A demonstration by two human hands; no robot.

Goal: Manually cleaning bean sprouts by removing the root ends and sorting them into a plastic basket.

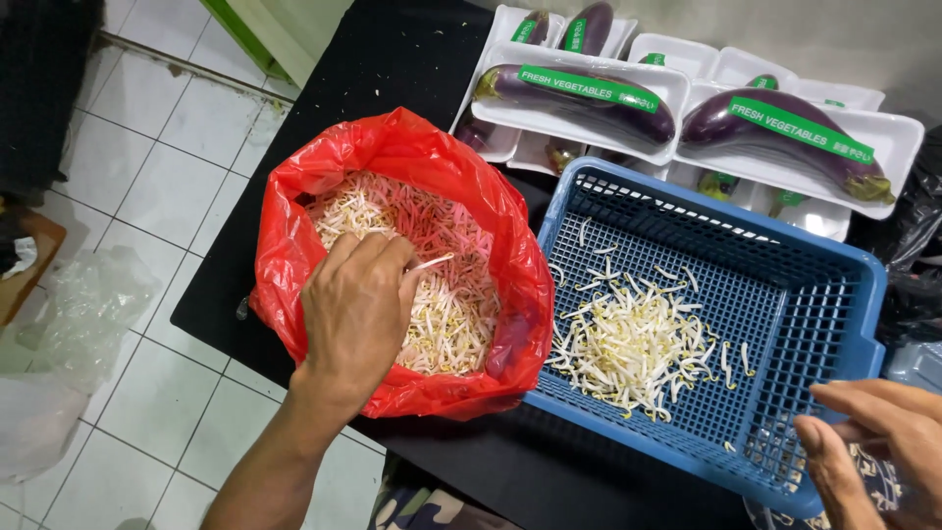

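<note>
Left hand (355,299) down in the red bag (294,255) in the middle of the frame, fingers bent together over a bunch of bean sprouts (446,294). Pinched shut on them or only resting there, cannot tell. One sprout sticking out past the fingertips.

Right hand (873,442) at the lower right corner, just beside the near corner of the blue basket (834,324). Fingers a little spread, nothing between them.

A small heap of sprouts (633,348) lying on the basket's grid floor, right of the bag. Bag and basket touching side by side.

Both sitting on a black table (392,59), running from the top middle down to the bottom. White trays (903,137) at the upper right, behind the basket, wrapped in clear film with purple eggplants (579,98) inside and green strips across.

White tile floor (177,128) along the left side, with dark lines between the tiles. A crumpled clear plastic bag (69,324) lying on the floor at the left edge. Something green at the top, near the wall.
</note>
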